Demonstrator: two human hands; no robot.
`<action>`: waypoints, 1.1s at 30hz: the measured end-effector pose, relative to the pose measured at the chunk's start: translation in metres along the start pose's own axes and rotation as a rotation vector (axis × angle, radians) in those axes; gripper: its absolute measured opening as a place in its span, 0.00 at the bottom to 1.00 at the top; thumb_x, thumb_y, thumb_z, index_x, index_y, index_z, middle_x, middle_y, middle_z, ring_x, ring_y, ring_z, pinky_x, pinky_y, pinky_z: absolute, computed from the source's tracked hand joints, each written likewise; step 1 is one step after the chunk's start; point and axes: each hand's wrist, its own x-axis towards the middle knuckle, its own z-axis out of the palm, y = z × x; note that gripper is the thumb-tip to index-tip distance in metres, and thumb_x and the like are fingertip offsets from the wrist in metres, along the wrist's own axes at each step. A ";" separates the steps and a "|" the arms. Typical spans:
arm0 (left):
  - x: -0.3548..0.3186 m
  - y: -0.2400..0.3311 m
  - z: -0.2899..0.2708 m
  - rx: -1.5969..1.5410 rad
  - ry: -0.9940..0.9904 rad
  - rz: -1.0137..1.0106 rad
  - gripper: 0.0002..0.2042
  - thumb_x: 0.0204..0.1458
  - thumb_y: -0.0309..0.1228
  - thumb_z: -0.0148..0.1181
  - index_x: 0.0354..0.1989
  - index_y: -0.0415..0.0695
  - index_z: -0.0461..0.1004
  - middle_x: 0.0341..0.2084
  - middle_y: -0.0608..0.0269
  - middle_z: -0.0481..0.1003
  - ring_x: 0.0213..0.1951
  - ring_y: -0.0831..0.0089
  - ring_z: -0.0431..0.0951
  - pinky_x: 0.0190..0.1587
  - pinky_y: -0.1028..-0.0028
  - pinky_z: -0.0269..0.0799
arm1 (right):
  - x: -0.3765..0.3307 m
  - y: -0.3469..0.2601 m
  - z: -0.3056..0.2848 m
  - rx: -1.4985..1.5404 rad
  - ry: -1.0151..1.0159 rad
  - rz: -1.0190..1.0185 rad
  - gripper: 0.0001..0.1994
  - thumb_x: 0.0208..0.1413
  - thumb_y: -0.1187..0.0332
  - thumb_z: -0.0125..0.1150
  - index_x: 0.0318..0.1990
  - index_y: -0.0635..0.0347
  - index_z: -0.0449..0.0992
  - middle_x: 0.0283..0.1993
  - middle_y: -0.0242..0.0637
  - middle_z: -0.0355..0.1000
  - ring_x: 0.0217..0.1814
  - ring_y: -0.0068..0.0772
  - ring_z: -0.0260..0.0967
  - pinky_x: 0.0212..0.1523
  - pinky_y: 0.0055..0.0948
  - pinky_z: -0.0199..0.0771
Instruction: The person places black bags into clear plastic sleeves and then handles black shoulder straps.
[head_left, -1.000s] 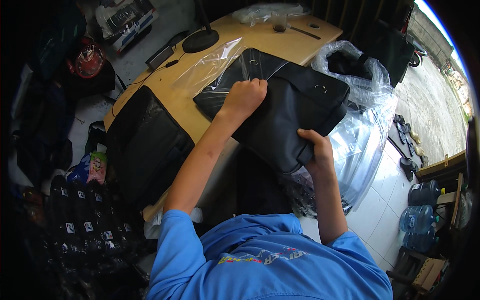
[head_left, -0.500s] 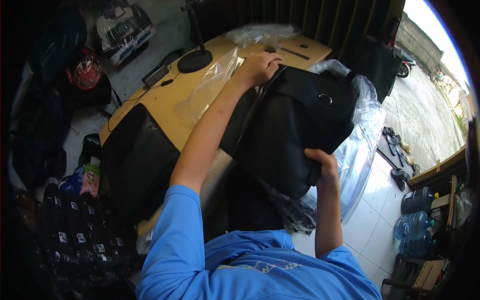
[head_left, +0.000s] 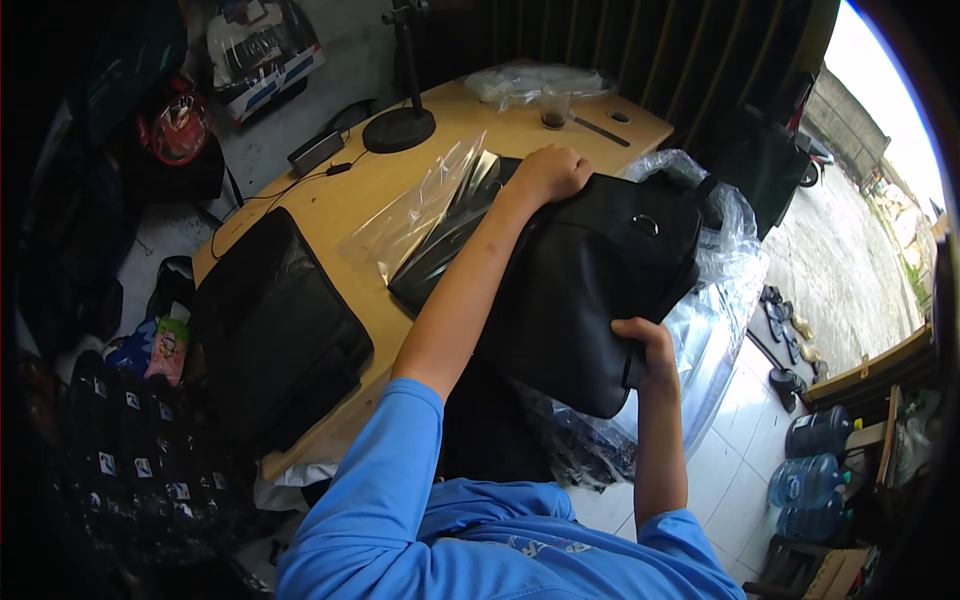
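Observation:
A black leather-look bag (head_left: 580, 290) with a metal D-ring on its face is tilted up before me, over the table's near right side. My left hand (head_left: 552, 174) is closed on its top edge, the fingers curled over it. At the bag's lower right side, my right hand (head_left: 650, 340) grips with the thumb on the face, its other fingers hidden behind. To the left of the bag, another flat black piece (head_left: 435, 270) lies partly under clear plastic (head_left: 425, 212), half covered by my left forearm. A second black bag (head_left: 285, 320) lies on the table's left side.
The wooden table (head_left: 345, 215) carries a black stand base (head_left: 398, 130), a small dark box (head_left: 315, 152), a cup (head_left: 554, 108) and plastic wrap (head_left: 540, 84). Clear wrapping (head_left: 700, 320) bulges at the right. Water bottles (head_left: 805, 480) and sandals (head_left: 788, 385) are on the floor.
My left hand and the bag's top edge have come right and nearer to me, away from the flat black piece, more of which shows. My right hand keeps its grip on the lower side.

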 end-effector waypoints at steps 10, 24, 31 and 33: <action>0.011 0.025 -0.013 0.030 0.174 0.410 0.20 0.51 0.36 0.42 0.17 0.35 0.73 0.19 0.43 0.72 0.25 0.48 0.74 0.34 0.55 0.68 | -0.005 -0.006 0.004 0.047 -0.064 -0.141 0.29 0.30 0.72 0.50 0.47 0.78 0.67 0.39 0.52 0.72 0.39 0.42 0.74 0.44 0.31 0.77; -0.075 0.010 -0.110 -0.490 0.287 0.150 0.23 0.59 0.47 0.38 0.46 0.41 0.72 0.41 0.56 0.76 0.46 0.67 0.74 0.51 0.68 0.65 | 0.023 -0.098 -0.047 0.316 -0.565 -0.465 0.19 0.53 0.62 0.53 0.44 0.72 0.70 0.45 0.54 0.71 0.48 0.40 0.71 0.52 0.36 0.70; -0.065 0.048 -0.157 0.127 0.239 0.415 0.24 0.36 0.36 0.71 0.45 0.44 0.73 0.32 0.55 0.77 0.37 0.64 0.77 0.43 0.69 0.68 | 0.038 -0.188 0.063 0.360 -0.339 -0.741 0.22 0.58 0.59 0.50 0.51 0.70 0.67 0.52 0.55 0.67 0.55 0.47 0.66 0.52 0.36 0.72; -0.048 0.046 -0.179 0.064 0.120 0.421 0.18 0.38 0.32 0.69 0.40 0.40 0.75 0.23 0.54 0.75 0.28 0.70 0.77 0.33 0.73 0.71 | 0.021 -0.189 0.066 0.359 -0.394 -0.705 0.24 0.58 0.57 0.50 0.52 0.70 0.65 0.54 0.57 0.64 0.59 0.48 0.62 0.52 0.37 0.71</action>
